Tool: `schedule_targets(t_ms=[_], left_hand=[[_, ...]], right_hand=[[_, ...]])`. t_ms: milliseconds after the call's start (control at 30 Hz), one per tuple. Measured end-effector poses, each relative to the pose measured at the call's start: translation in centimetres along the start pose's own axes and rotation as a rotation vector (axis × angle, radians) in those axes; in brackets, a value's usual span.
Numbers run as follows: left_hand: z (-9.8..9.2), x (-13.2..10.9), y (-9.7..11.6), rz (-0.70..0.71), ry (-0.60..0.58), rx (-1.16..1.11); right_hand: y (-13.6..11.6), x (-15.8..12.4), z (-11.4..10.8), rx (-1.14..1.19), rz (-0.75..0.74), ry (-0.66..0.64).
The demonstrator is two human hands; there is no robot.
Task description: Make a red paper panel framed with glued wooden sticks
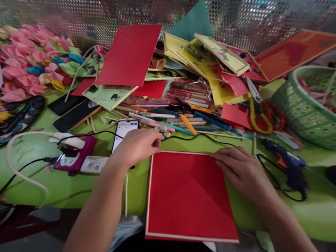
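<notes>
A red card (189, 198) lies in front of me, its near edge jutting past the table edge. Thin pale strips line its left and near edges. Another pale strip (183, 153) runs along the far edge. At the far left corner, my left hand (141, 144) is closed, its fingertips pinched on that strip's end. My right hand (239, 167) holds the strip's other end at the far right corner, fingers pressed together. Just beyond my left hand sit some small greyish lumps (163, 131). A phone (124, 131) lies partly beneath my left wrist.
A purple power strip (88, 149) with cables is at left. On the right are a glue gun (287, 163), scissors (258, 104) and a green basket (317, 107). Pens (169, 118), coloured cards (130, 56) and pink paper petals (29, 56) pile up along the back.
</notes>
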State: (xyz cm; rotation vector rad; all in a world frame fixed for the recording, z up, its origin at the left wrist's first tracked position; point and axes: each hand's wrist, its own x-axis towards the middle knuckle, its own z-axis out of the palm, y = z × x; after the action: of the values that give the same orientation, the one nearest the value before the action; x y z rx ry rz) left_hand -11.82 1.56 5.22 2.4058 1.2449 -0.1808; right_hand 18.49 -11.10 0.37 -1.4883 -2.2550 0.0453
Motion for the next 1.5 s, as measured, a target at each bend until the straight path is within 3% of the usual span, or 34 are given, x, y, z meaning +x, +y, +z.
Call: schedule_targets(t_ms=[433, 667, 833, 1000, 1200, 1500], left_hand=[[0.2, 0.1, 0.0, -0.013, 0.004, -0.05], [0.4, -0.1, -0.2, 0.021, 0.034, -0.026], [0.1, -0.6, -0.5, 0.062, 0.185, -0.108], [0.2, -0.6, -0.5, 0.018, 0.365, -0.186], [0.4, -0.4, -0.3, 0.011, 0.489, -0.201], [0.0, -0.9, 0.4, 0.001, 0.54, -0.231]], right_hand=[[0.3, -0.4, 0.3, -0.03, -0.012, -0.064], [0.2, -0.5, 0.6, -0.093, -0.056, -0.005], [-0.6, 0.0, 0.4, -0.11, -0.08, 0.069], [-3.8, 3.1, 0.1, -0.009, -0.189, -0.065], [-7.5, 7.0, 2.1, -0.05, -0.327, -0.163], [-7.7, 7.3, 4.4, -0.075, -0.302, -0.247]])
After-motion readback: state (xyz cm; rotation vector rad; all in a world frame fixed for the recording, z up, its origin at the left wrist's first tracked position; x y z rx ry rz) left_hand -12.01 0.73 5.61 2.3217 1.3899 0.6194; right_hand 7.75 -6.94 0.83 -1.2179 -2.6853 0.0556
